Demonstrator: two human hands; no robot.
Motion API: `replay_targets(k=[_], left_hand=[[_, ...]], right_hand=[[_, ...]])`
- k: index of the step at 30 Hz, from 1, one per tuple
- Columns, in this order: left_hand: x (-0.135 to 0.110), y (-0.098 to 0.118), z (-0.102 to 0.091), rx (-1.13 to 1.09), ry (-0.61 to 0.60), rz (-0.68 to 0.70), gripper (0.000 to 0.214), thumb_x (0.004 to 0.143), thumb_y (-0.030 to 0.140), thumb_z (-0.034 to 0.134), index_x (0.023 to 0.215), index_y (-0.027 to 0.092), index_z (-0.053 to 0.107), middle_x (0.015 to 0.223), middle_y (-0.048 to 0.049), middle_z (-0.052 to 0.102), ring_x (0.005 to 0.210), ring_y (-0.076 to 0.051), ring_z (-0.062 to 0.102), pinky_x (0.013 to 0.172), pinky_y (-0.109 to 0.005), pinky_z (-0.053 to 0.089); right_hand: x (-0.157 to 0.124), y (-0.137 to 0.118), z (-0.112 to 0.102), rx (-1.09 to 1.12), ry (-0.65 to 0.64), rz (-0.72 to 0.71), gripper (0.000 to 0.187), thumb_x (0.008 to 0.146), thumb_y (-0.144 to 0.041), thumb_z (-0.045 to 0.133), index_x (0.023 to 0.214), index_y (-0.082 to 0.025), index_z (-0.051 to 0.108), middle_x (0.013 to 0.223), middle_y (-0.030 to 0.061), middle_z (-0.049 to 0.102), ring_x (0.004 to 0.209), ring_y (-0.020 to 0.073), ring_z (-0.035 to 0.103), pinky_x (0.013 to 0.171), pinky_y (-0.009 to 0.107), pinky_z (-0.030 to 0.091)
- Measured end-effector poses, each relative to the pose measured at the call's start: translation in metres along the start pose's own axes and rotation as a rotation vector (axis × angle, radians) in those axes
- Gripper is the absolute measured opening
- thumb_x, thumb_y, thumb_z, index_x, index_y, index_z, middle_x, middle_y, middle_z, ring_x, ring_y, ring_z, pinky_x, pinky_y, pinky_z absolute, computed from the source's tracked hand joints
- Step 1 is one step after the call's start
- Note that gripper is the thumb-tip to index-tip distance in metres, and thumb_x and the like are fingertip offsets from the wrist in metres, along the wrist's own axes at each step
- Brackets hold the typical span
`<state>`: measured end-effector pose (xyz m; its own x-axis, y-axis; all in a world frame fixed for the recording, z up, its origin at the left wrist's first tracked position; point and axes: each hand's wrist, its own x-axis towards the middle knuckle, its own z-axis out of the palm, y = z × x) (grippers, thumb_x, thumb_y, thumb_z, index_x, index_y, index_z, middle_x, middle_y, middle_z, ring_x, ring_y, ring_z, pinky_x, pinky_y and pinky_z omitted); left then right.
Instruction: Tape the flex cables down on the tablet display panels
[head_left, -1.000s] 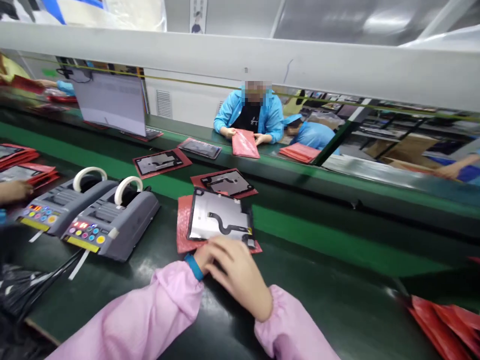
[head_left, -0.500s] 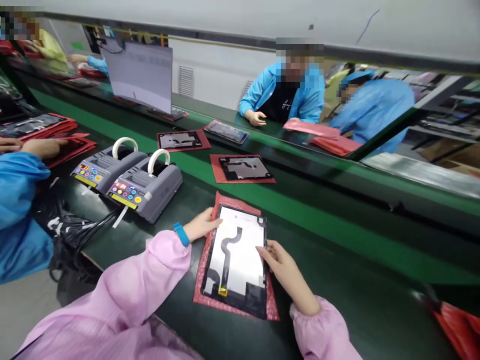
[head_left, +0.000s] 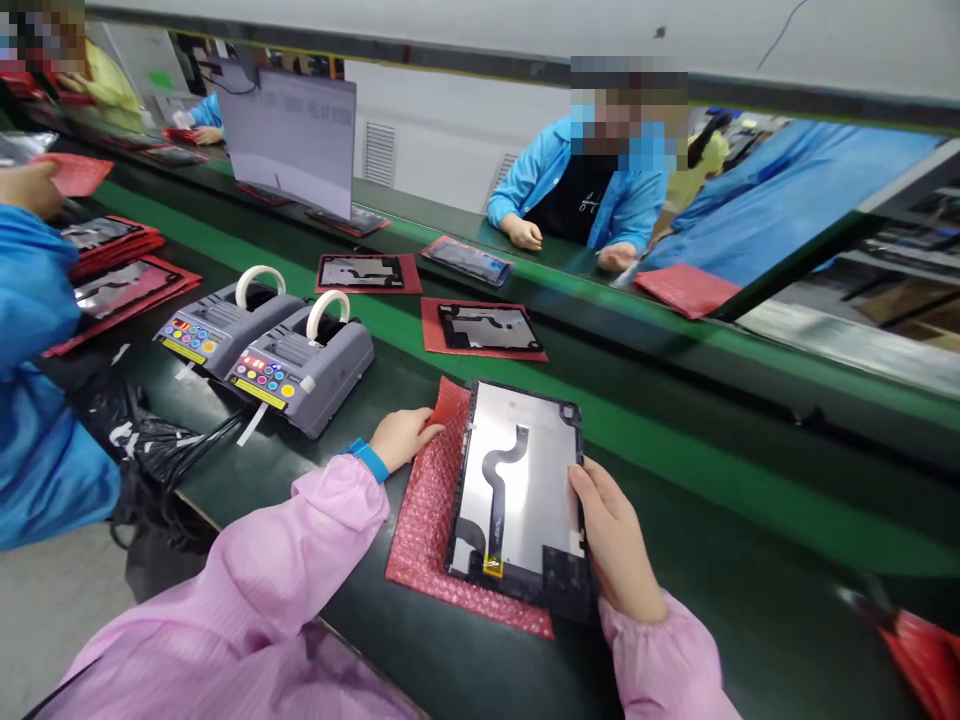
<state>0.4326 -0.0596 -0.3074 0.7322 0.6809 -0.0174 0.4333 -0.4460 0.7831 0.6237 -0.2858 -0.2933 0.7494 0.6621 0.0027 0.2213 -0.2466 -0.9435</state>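
Observation:
A tablet screen panel (head_left: pixel 536 480), silver-backed with a black frame, a curved dark ribbon cable and a yellow-edged patch, is tilted over a red bubble-wrap bag (head_left: pixel 427 540). My right hand (head_left: pixel 619 535) grips the panel's right edge, thumb on the silver face, other fingers mostly hidden underneath. At the bag's upper left edge, my left hand (head_left: pixel 405 440) is closed on the bubble wrap, apart from the panel. The bag lies on the dark green bench, partly covered by the panel.
Two grey tape dispensers (head_left: pixel 300 375) stand left of the bag. Other panels on red bags, one of them (head_left: pixel 491 328), lie along the green strip. A co-worker's blue sleeve (head_left: pixel 37 290) is at left; another person (head_left: pixel 577 190) sits opposite. Red wrap (head_left: pixel 926 640) lies at right.
The panel has shifted right with my right hand and now uncovers the bag's left side. My left hand has come off the panel's edge and holds only the bag.

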Motion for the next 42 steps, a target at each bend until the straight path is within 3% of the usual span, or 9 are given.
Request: replay_targets(k=[5, 9, 12, 19, 21, 24, 28, 32, 42], left_hand=[[-0.001, -0.005, -0.005, -0.061, 0.029, -0.06, 0.036, 0.097, 0.032, 0.041, 0.125, 0.014, 0.057, 0.045, 0.0069, 0.05, 0.038, -0.015, 0.053, 0.056, -0.026, 0.044], [-0.015, -0.018, -0.013, -0.176, 0.034, -0.091, 0.031, 0.095, 0.026, 0.042, 0.12, 0.015, 0.057, 0.058, 0.0056, 0.053, 0.039, -0.009, 0.051, 0.049, -0.022, 0.041], [-0.038, -0.033, -0.024, -0.298, -0.042, -0.104, 0.028, 0.094, 0.029, 0.044, 0.114, 0.015, 0.057, 0.066, 0.0032, 0.057, 0.045, -0.009, 0.056, 0.047, -0.021, 0.044], [-0.118, -0.089, -0.089, -0.795, -0.211, -0.083, 0.054, 0.071, 0.041, 0.082, 0.112, 0.015, 0.058, 0.085, -0.0062, 0.067, 0.07, -0.015, 0.066, 0.069, -0.03, 0.054], [-0.133, -0.102, -0.107, -0.958, -0.177, -0.09, 0.063, 0.069, 0.053, 0.081, 0.112, 0.015, 0.058, 0.087, -0.0092, 0.067, 0.073, -0.018, 0.067, 0.07, -0.033, 0.053], [-0.141, -0.114, -0.122, -1.075, -0.089, -0.085, 0.076, 0.07, 0.082, 0.059, 0.103, 0.013, 0.06, 0.081, -0.0107, 0.067, 0.069, -0.021, 0.066, 0.068, -0.035, 0.05], [-0.136, -0.115, -0.122, -1.062, -0.074, -0.075, 0.082, 0.073, 0.089, 0.041, 0.093, 0.013, 0.062, 0.069, -0.01, 0.066, 0.064, -0.022, 0.063, 0.068, -0.036, 0.048], [-0.136, -0.117, -0.121, -1.058, -0.045, -0.046, 0.08, 0.076, 0.089, 0.035, 0.089, 0.015, 0.064, 0.065, -0.0089, 0.064, 0.063, -0.023, 0.062, 0.066, -0.037, 0.046], [-0.134, -0.118, -0.12, -0.916, 0.2, 0.087, 0.044, 0.09, 0.053, 0.057, 0.063, 0.02, 0.05, 0.044, 0.0044, 0.043, 0.048, -0.016, 0.051, 0.058, -0.031, 0.041]], right_hand=[[0.012, 0.012, 0.03, -0.14, -0.128, -0.023, 0.058, 0.084, -0.062, 0.054, 0.118, -0.016, 0.061, 0.096, 0.0094, 0.072, 0.087, 0.0243, 0.066, 0.079, 0.034, 0.051], [0.018, 0.024, 0.034, -0.391, -0.132, -0.045, 0.06, 0.077, -0.067, 0.057, 0.109, -0.016, 0.061, 0.07, 0.0038, 0.067, 0.071, 0.0244, 0.065, 0.072, 0.036, 0.05], [0.017, 0.027, 0.028, -0.289, -0.133, 0.013, 0.064, 0.072, -0.068, 0.061, 0.111, -0.017, 0.059, 0.074, 0.0045, 0.069, 0.071, 0.0243, 0.066, 0.068, 0.035, 0.052], [0.003, 0.012, 0.022, -0.131, -0.123, 0.19, 0.08, 0.074, -0.069, 0.061, 0.131, -0.015, 0.047, 0.054, -0.0046, 0.056, 0.039, 0.0142, 0.046, 0.038, 0.026, 0.035], [0.001, 0.01, 0.022, -0.168, -0.161, 0.197, 0.08, 0.073, -0.071, 0.059, 0.129, -0.015, 0.046, 0.053, -0.0041, 0.057, 0.038, 0.0152, 0.046, 0.039, 0.028, 0.037], [0.002, 0.011, 0.019, -0.371, -0.201, 0.153, 0.073, 0.071, -0.075, 0.057, 0.116, -0.018, 0.052, 0.061, 0.0001, 0.064, 0.042, 0.0182, 0.053, 0.045, 0.031, 0.042], [0.007, 0.01, 0.006, -0.736, -0.168, 0.047, 0.056, 0.075, -0.077, 0.05, 0.09, -0.025, 0.061, 0.065, 0.002, 0.066, 0.056, 0.0232, 0.063, 0.051, 0.031, 0.041], [0.014, 0.015, -0.008, -0.78, -0.119, 0.054, 0.052, 0.082, -0.073, 0.041, 0.082, -0.026, 0.062, 0.072, 0.0041, 0.07, 0.064, 0.0243, 0.065, 0.055, 0.031, 0.041], [0.013, 0.022, -0.006, -0.879, -0.052, 0.051, 0.043, 0.088, -0.061, 0.038, 0.085, -0.025, 0.061, 0.077, 0.0034, 0.071, 0.071, 0.0224, 0.065, 0.055, 0.028, 0.036]])
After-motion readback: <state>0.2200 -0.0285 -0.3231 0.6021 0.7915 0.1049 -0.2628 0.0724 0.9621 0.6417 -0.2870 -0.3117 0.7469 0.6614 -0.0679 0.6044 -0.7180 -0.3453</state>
